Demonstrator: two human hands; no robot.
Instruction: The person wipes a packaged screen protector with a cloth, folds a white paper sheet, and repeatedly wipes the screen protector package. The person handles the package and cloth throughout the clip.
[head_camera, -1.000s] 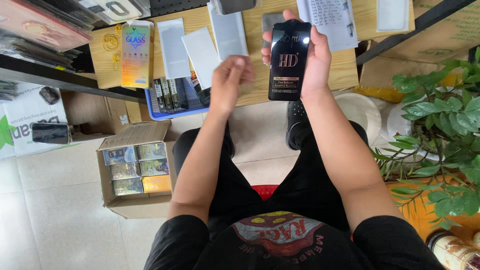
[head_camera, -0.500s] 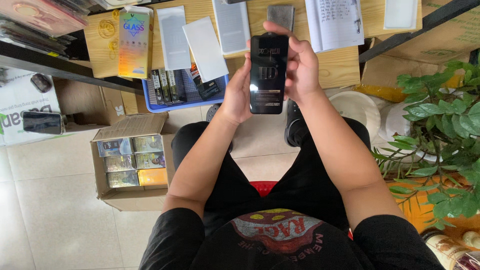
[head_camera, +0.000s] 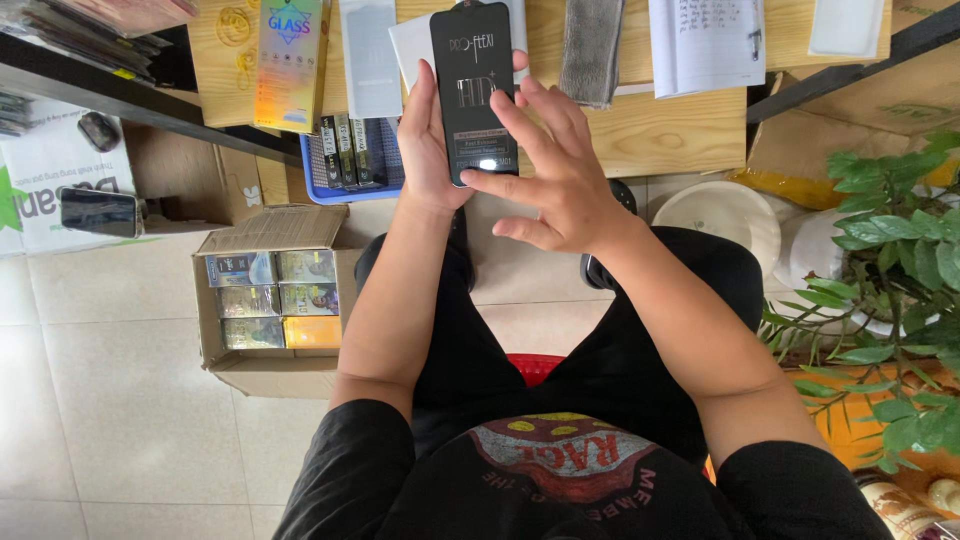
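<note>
My left hand (head_camera: 428, 140) holds a black screen protector (head_camera: 472, 80) upright by its left edge, just in front of the wooden desk (head_camera: 660, 130). My right hand (head_camera: 560, 175) rests on the protector's lower right side, thumb and index finger touching its printed face, other fingers spread. A grey cloth (head_camera: 592, 50) lies on the desk just right of it, with white protector sheets (head_camera: 370, 55) and a shiny glass-protector packet (head_camera: 290, 60) to the left.
An open cardboard box (head_camera: 270, 300) of small packets stands on the tiled floor at left. A blue basket (head_camera: 350, 155) sits under the desk edge. A paper notebook (head_camera: 705, 40) lies on the desk. A green plant (head_camera: 890, 290) and white pots (head_camera: 730, 215) stand at right.
The protector passed from my right hand to my left hand. My right hand came off its edge and now touches its front face. The view shifted slightly.
</note>
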